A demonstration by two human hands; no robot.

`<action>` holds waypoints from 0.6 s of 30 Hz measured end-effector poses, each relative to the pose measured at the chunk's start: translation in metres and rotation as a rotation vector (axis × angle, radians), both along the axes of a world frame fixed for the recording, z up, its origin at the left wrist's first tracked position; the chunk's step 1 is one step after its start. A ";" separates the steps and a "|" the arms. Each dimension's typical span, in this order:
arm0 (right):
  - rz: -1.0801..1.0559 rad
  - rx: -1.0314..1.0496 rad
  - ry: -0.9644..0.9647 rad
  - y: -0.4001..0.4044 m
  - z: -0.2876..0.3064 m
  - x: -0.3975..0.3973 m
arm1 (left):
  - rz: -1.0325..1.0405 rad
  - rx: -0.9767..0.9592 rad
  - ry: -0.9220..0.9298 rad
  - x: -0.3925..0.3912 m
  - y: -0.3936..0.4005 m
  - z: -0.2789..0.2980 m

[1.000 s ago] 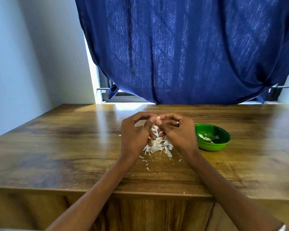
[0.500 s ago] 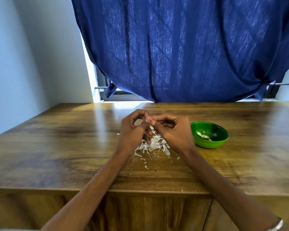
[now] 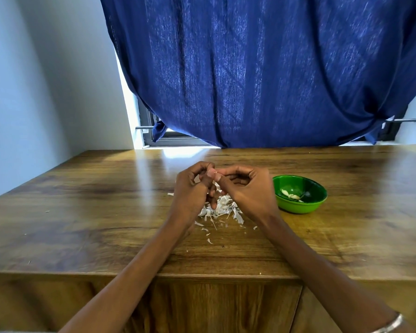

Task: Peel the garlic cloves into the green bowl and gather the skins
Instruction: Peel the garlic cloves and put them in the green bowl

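Pinching one garlic clove between both hands, left hand, right hand, above skins, green bowl rightward

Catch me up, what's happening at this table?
A person is peeling garlic over a wooden table. The left hand and right hand meet fingertip to fingertip, pinching a small garlic clove between them. A pile of skins lies on the table under the hands, with scraps scattered nearer the edge. The green bowl to the right holds a few peeled cloves.
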State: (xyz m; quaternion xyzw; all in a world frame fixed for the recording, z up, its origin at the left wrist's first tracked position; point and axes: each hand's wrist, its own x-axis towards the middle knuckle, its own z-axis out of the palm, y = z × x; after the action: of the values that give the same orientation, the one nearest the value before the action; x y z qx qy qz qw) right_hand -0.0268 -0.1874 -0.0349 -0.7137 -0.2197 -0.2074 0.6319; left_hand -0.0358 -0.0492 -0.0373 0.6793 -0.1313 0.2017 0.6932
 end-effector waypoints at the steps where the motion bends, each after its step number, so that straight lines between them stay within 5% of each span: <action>1: -0.006 0.014 0.003 0.001 0.000 0.000 | 0.011 -0.010 -0.010 0.000 -0.001 0.001; 18: 0.217 0.270 0.247 0.003 0.002 0.001 | 0.206 0.103 -0.149 0.000 -0.005 0.001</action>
State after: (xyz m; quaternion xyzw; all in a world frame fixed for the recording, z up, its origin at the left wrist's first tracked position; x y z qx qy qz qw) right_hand -0.0262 -0.1840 -0.0330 -0.6147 -0.1862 -0.0766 0.7626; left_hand -0.0356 -0.0538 -0.0359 0.7071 -0.1221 0.3146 0.6214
